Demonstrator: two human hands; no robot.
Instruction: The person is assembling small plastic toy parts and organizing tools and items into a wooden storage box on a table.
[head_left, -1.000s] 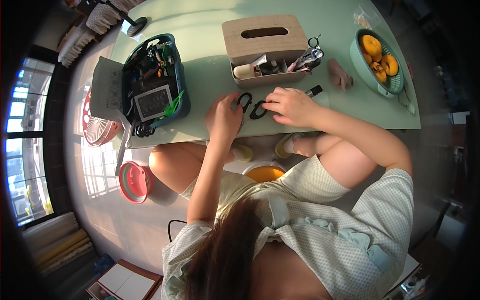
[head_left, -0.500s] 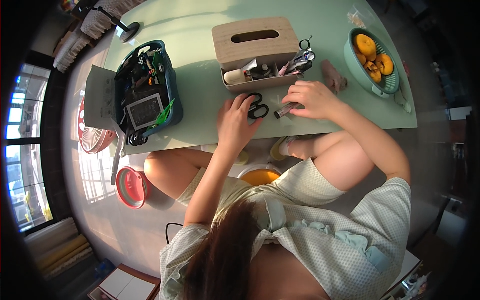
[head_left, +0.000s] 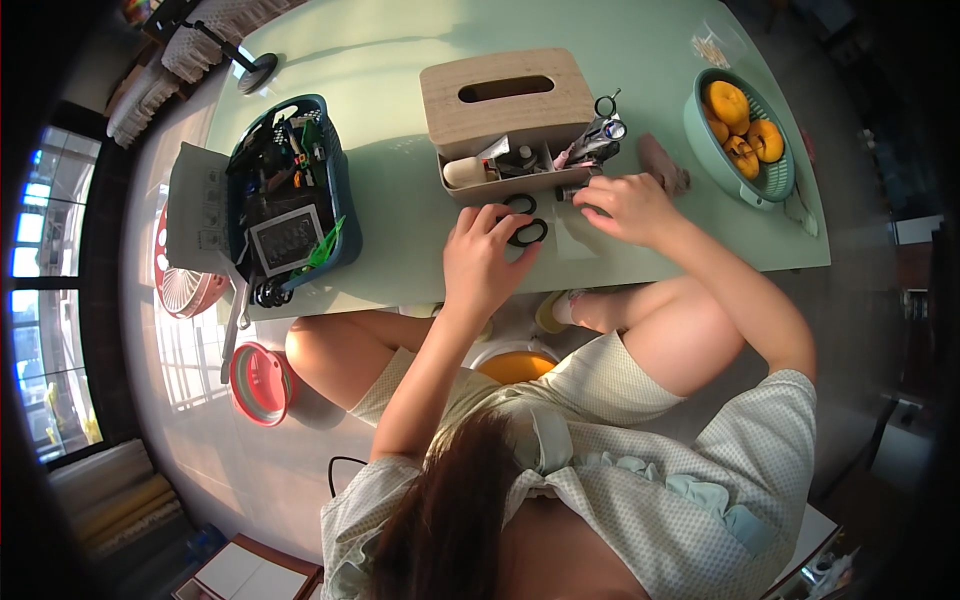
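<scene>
A pair of black-handled scissors [head_left: 527, 232] lies on the table, with my left hand [head_left: 482, 252] curled over its blade side and the two finger loops sticking out to the right. Against the front of the beige tissue-box organizer [head_left: 535, 186] is a short dark cylinder [head_left: 565, 193]. Bent fingers of my right hand [head_left: 635, 208] are at its right end and hide much of it. On the tabletop between my hands is a thin clear piece [head_left: 573, 242].
Left on the table [head_left: 390, 230] stands a blue basket [head_left: 350, 205] full of tools and cables. At the right is a green colander [head_left: 700, 140] of orange fruit, beside a crumpled pinkish cloth [head_left: 660, 165]. Scissors and small tools [head_left: 603, 130] rise from the organizer.
The dark cylinder has moved away from me, up to the organizer's front, with my right fingers still at it. My left hand and the scissors have shifted slightly right.
</scene>
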